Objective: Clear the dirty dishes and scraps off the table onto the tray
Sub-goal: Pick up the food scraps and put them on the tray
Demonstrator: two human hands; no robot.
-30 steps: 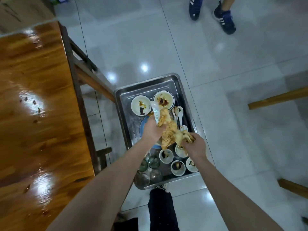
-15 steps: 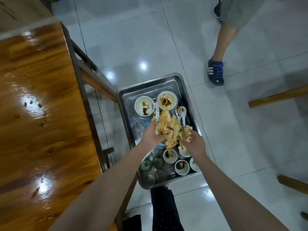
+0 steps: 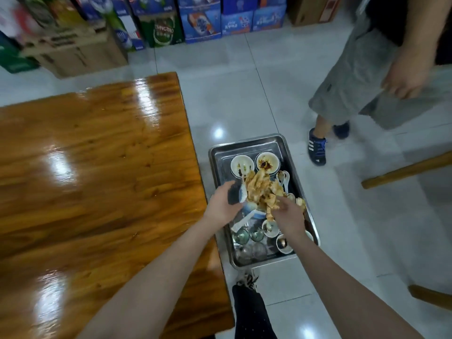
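A steel tray (image 3: 245, 141) sits low beside the wooden table (image 3: 97, 179). A heap of greasy yellow-brown scraps and crumpled wrapping (image 3: 263, 189) lies across a blue plate (image 3: 254, 212) in the tray's middle. My left hand (image 3: 222, 204) hovers just left of the heap, fingers relaxed, with a gap between them and the heap. My right hand (image 3: 289, 216) is at the heap's near edge, its fingertips against the scraps. Two dirty bowls (image 3: 242, 165) stand at the tray's far end. White spoons (image 3: 285, 178), small cups (image 3: 270, 228) and glasses (image 3: 241, 236) fill the rest.
Another person in grey shorts (image 3: 354, 81) stands to the right of the tray, one blue shoe (image 3: 317, 150) close to it. Wooden bench edges (image 3: 406, 170) lie at the right. Stacked drink cartons (image 3: 73, 52) line the far wall. My own leg (image 3: 252, 311) is below the tray.
The heap has gone down onto the tray and my left hand has let go of it. My view has tilted up. The other person has stepped closer.
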